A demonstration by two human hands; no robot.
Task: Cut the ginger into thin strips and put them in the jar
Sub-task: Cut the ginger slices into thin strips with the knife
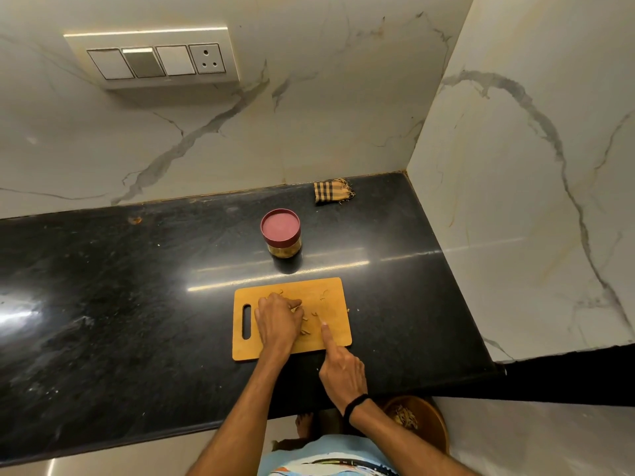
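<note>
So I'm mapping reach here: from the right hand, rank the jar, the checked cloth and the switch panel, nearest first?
From the right hand:
1. Jar, beyond the board, slightly left.
2. Checked cloth, by the back wall.
3. Switch panel, high on the wall, left.

I see a polished black stone counter (137, 286), glossy veined marble-look walls (309, 115), a matt wooden cutting board (330, 297), a clear jar (284, 250) with smooth red lid (280, 226), and frayed checked cloth (332, 191).

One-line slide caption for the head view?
Both hands gather ginger strips on the board; jar lidded behind.
</note>
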